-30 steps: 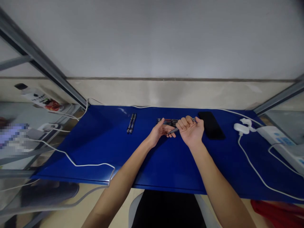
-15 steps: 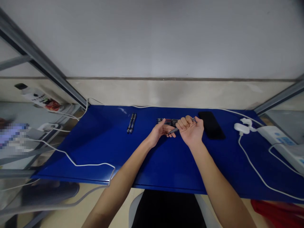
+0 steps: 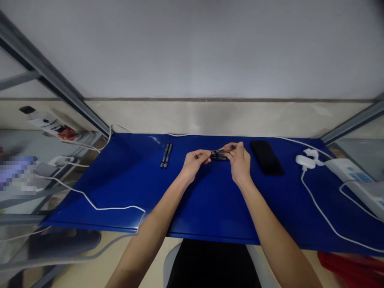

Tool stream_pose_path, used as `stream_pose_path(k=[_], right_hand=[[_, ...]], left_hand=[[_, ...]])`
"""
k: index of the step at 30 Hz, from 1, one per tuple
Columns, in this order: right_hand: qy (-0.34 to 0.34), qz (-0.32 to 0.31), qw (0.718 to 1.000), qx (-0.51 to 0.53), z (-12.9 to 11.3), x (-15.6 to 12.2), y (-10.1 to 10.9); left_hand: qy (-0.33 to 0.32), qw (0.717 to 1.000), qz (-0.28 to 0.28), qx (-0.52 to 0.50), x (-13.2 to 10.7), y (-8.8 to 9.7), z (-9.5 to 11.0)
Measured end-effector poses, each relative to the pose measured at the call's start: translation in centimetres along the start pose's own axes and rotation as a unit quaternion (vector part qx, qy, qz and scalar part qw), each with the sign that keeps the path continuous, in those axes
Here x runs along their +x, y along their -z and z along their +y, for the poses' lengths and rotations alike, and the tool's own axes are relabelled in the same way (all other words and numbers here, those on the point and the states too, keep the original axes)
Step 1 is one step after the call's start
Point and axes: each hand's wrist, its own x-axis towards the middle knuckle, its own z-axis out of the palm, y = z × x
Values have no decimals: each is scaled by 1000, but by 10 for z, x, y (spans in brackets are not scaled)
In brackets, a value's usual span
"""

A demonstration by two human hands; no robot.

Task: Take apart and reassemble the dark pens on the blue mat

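A slim dark pen (image 3: 223, 150) spans the gap between my hands, just above the desk. My left hand (image 3: 192, 164) pinches at its left end; the exact contact there is partly hidden by the fingers. My right hand (image 3: 241, 164) grips the other end between thumb and fingers. Under and behind the hands lies a row of dark pens (image 3: 221, 157), mostly covered by the fingers. Off to the left, two more pens (image 3: 166, 155) rest side by side on the blue desk (image 3: 129, 172).
A black phone (image 3: 267, 158) lies right of my right hand. Farther right are a white charger (image 3: 305, 161) and a white power strip (image 3: 354, 180) with cables. Another white cable (image 3: 105, 208) crosses the desk's left part. A bottle (image 3: 52, 124) stands beyond the left frame post.
My right hand has turned over from palm-up and brought the pen level, nearer the row. The left hand has shifted slightly left, its spread fingers now closed in a pinch.
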Motion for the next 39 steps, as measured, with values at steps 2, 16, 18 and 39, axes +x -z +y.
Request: stream_pose_path(k=[2, 16, 18, 39], right_hand=[[22, -26, 997, -71, 2, -3, 0], [163, -285, 852, -408, 13, -27, -9], [171, -303, 837, -423, 13, -26, -8], [169, -272, 772, -549, -6, -20, -2]], left_hand=[[-18, 997, 51, -48, 5, 7, 2], [-72, 995, 73, 10, 11, 23, 5], [-70, 993, 78, 50, 13, 26, 3], [-41, 836, 291, 463, 14, 117, 33]])
